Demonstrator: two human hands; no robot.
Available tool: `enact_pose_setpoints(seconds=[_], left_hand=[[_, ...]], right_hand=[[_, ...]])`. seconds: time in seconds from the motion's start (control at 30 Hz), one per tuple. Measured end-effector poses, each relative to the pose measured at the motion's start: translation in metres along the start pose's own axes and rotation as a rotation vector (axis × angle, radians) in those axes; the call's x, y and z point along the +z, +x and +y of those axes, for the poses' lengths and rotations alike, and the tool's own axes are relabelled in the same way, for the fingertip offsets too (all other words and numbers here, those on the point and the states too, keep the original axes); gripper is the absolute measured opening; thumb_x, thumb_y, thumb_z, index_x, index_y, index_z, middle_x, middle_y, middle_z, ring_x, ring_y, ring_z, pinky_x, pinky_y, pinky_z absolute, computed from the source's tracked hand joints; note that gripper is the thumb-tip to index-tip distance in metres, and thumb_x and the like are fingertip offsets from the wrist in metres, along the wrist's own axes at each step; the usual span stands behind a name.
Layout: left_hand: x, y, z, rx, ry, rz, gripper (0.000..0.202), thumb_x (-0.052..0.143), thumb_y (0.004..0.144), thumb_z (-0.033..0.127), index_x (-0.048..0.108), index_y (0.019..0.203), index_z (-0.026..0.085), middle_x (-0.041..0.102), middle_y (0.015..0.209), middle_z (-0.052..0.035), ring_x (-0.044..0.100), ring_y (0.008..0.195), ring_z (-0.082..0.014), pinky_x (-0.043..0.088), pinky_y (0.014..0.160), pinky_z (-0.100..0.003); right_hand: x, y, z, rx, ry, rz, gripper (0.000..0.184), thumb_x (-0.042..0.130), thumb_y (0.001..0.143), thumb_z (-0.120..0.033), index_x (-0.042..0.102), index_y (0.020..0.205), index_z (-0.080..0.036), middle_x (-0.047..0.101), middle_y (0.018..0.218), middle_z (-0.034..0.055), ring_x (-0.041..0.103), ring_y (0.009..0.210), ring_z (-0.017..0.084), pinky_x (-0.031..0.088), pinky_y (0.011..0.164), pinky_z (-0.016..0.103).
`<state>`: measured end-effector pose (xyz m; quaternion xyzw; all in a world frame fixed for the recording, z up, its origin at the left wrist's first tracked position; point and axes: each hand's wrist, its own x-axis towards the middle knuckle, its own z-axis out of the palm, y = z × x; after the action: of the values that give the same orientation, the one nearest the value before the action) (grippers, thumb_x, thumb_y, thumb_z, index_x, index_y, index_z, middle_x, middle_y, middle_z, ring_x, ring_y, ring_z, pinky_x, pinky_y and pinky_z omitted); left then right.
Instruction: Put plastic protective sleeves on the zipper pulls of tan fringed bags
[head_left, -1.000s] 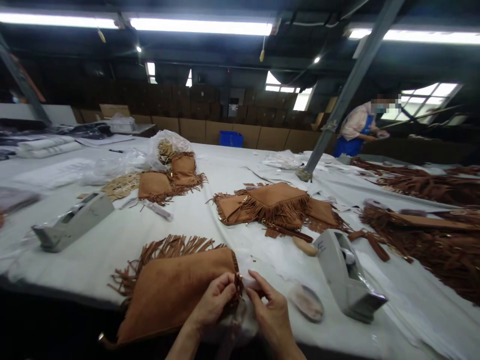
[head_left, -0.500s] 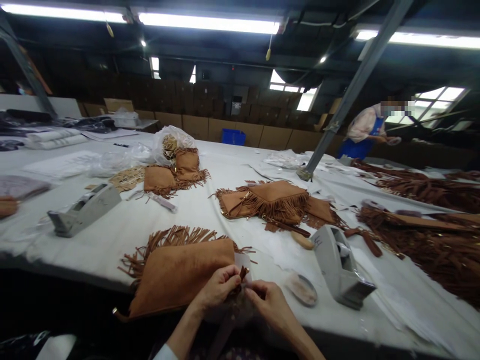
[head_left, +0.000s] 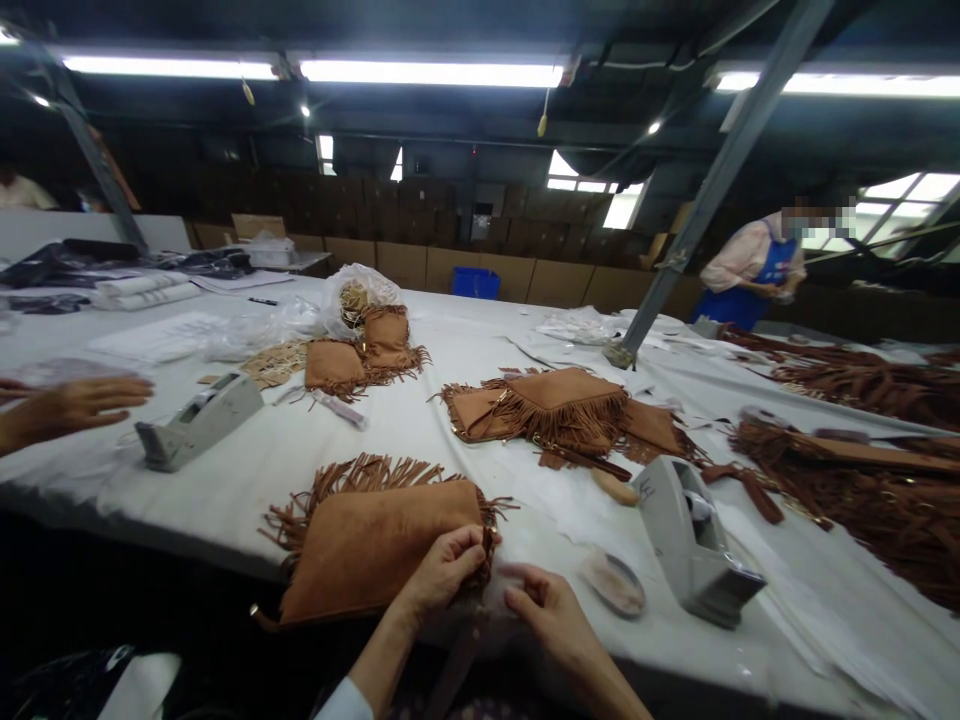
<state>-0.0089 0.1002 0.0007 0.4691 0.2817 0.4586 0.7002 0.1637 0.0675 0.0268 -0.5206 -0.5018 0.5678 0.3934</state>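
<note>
The left hand (head_left: 448,566) pinches the right end of a tan fringed bag (head_left: 382,545) at the near edge of the desk (head_left: 412,430). The right hand (head_left: 551,608) curls just beside it; whether its grip holds anything is unclear.

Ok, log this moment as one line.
left hand: pinching at right end of fringed bag | right hand: close by, grip unclear | gray tape dispenser: farther right | another person's hand: left edge
</note>
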Motion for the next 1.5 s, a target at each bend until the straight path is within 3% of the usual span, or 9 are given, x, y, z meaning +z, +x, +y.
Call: enact_pose_setpoints(seconds=[0.1,0.17,0.43,0.8,0.93,1.13,1.27,1.43,1.5], left_hand=[[0.002,-0.001,0.001,0.037,0.104,0.035,0.039,0.062,0.079,0.052,0.060,0.082,0.014,0.056,0.070,-0.0003,0.044,0.060,-0.0098,0.034,0.059,-0.022],[0.005,-0.002,-0.001,0.059,0.170,0.052,0.037,0.058,0.081,0.051,0.057,0.076,0.015,0.057,0.066,-0.0001,0.045,0.059,-0.0107,0.035,0.058,-0.023],[0.012,-0.003,-0.006,0.146,0.427,0.134,0.030,0.055,0.084,0.042,0.055,0.070,0.016,0.054,0.061,0.0013,0.048,0.058,-0.0119,0.037,0.056,-0.023],[0.011,-0.003,-0.010,0.146,0.460,0.146,0.023,0.054,0.084,0.036,0.057,0.074,0.016,0.051,0.061,0.0023,0.045,0.058,-0.0119,0.038,0.057,-0.023],[0.015,-0.004,-0.006,0.126,0.444,0.146,0.022,0.055,0.083,0.036,0.056,0.072,0.016,0.053,0.060,0.0021,0.047,0.057,-0.0120,0.038,0.056,-0.023],[0.016,-0.005,-0.005,0.106,0.411,0.178,0.028,0.060,0.081,0.041,0.056,0.069,0.016,0.056,0.060,0.0016,0.048,0.056,-0.0121,0.036,0.055,-0.022],[0.013,-0.005,-0.010,0.106,0.379,0.173,0.030,0.059,0.081,0.043,0.056,0.068,0.015,0.054,0.060,0.0017,0.046,0.056,-0.0114,0.035,0.054,-0.022],[0.012,-0.006,-0.006,0.114,0.398,0.098,0.024,0.057,0.082,0.035,0.061,0.073,0.013,0.058,0.066,-0.0010,0.050,0.063,-0.0135,0.039,0.059,-0.023],[0.014,-0.006,0.000,0.126,0.386,0.052,0.017,0.059,0.079,0.029,0.063,0.078,0.013,0.062,0.071,-0.0029,0.054,0.068,-0.0160,0.042,0.064,-0.025]], right_hand=[[-0.003,0.000,-0.008,0.153,0.340,0.097,0.030,0.082,0.056,-0.033,0.073,0.074,-0.011,0.066,0.061,0.0023,0.052,0.052,0.011,0.037,0.050,0.021],[-0.006,0.002,-0.010,0.192,0.456,0.183,0.027,0.084,0.056,-0.032,0.070,0.069,-0.012,0.066,0.062,0.0020,0.053,0.052,0.010,0.038,0.050,0.020],[-0.004,0.017,-0.019,0.142,0.579,0.285,0.017,0.081,0.061,-0.026,0.069,0.070,-0.019,0.069,0.069,0.0013,0.058,0.061,0.013,0.043,0.056,0.022],[-0.001,0.016,-0.023,0.149,0.585,0.214,0.026,0.084,0.056,-0.034,0.069,0.067,-0.015,0.067,0.066,0.0002,0.054,0.058,0.010,0.042,0.056,0.020],[0.002,0.017,-0.021,0.109,0.476,0.185,0.030,0.081,0.059,-0.040,0.070,0.071,-0.015,0.068,0.069,0.0014,0.054,0.060,0.010,0.042,0.057,0.020],[0.009,0.013,-0.018,-0.136,-0.036,0.170,0.042,0.067,0.071,-0.055,0.072,0.073,-0.012,0.069,0.067,0.0049,0.058,0.064,0.018,0.043,0.060,0.026],[0.012,0.007,-0.014,-0.236,-0.285,0.221,0.042,0.063,0.074,-0.055,0.074,0.078,-0.014,0.072,0.074,0.0071,0.061,0.072,0.022,0.045,0.066,0.029],[0.017,0.007,0.002,-0.205,-0.372,0.267,0.045,0.060,0.075,-0.057,0.072,0.068,-0.014,0.070,0.065,0.0073,0.061,0.064,0.022,0.045,0.059,0.029],[0.018,0.008,0.006,-0.183,-0.335,0.273,0.046,0.061,0.074,-0.058,0.072,0.072,-0.013,0.071,0.068,0.0080,0.063,0.065,0.023,0.047,0.060,0.029]])
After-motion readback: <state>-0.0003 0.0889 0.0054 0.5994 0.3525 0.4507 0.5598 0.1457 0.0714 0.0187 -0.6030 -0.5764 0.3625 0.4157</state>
